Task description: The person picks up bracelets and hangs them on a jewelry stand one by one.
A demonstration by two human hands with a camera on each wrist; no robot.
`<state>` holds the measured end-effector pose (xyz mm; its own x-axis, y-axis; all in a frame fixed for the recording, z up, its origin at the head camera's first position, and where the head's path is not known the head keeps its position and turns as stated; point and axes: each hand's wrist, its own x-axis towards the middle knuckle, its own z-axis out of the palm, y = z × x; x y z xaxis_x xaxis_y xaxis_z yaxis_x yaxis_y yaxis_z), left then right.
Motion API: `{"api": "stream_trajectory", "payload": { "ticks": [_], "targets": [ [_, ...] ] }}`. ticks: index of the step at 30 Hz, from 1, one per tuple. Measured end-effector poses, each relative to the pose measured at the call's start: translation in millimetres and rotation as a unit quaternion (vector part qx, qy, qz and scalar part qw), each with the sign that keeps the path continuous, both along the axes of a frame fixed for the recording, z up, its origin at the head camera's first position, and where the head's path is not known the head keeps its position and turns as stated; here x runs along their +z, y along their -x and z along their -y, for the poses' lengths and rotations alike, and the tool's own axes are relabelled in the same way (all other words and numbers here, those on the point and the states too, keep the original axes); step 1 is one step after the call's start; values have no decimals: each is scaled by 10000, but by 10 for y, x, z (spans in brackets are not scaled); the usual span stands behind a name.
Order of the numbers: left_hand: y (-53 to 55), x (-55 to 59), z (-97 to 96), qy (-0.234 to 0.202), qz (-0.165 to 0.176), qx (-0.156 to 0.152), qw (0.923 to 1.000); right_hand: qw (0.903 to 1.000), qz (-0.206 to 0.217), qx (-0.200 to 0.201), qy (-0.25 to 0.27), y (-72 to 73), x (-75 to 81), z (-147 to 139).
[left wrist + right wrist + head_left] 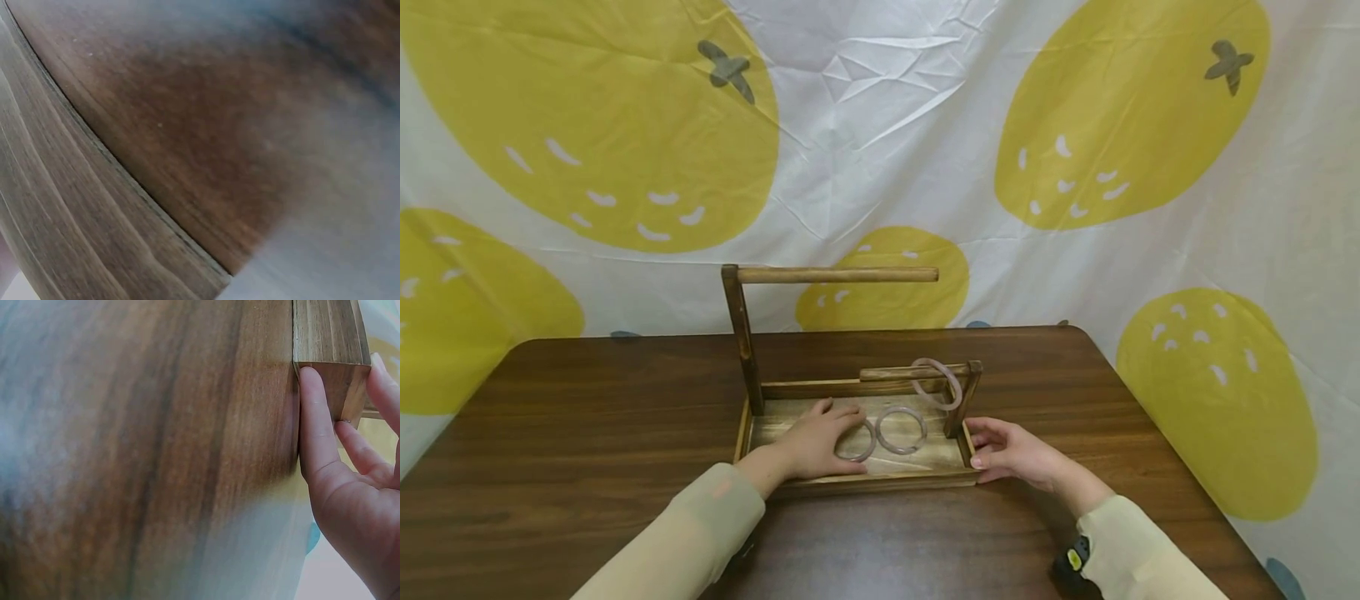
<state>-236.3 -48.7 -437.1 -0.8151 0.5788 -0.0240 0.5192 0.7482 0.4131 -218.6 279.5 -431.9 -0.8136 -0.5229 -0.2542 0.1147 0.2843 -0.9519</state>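
Note:
A wooden jewelry stand [887, 480] with a shallow tray base sits on the table. Its low right bar carries one pale purple bangle [957, 388]. Two more lie flat in the tray: a middle bangle [923, 432] and a left bangle [872, 440], partly hidden by my left hand [812, 442]. That hand reaches over the front wall, fingers extended and thumb apart, spanning the left bangle; its contact with it is unclear. My right hand [1018, 454] touches the tray's right end, and its fingers [316, 419] lie fairly straight against the wood in the right wrist view.
A tall left post bears a long upper bar [838, 275] pointing right, above the tray. The dark brown table [587, 417] extends around the stand. Behind it hangs a white curtain [887, 150] with yellow fruit prints. The left wrist view shows mostly wood.

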Motion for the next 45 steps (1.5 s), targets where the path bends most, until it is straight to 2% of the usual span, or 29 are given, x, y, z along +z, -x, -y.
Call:
{"api": "stream_trajectory", "payload": {
  "ticks": [12, 18, 23, 33, 38, 45],
  "targets": [
    [52, 37, -45, 58, -133, -95, 9998, 10000, -15, 10, -13, 9, -25, -13],
    [72, 31, -16, -257, -303, 58, 9992, 10000, 13, -30, -32, 8, -29, -20],
    [86, 50, 18, -545, -391, 313, 9973, 10000, 27, -48, -42, 9, -22, -29],
    [106, 103, 42, -847, -153, 630, 9943, 10000, 22, -56, -75, 19, -33, -37],
    [121, 101, 60, -906, -167, 691, 9933, 9999, 57, -51, -96, 21, -28, -29],
    [131, 113, 80, -970, -408, 684, 9921, 9998, 105, -81, -127, 24, -17, -27]
  ]
}}
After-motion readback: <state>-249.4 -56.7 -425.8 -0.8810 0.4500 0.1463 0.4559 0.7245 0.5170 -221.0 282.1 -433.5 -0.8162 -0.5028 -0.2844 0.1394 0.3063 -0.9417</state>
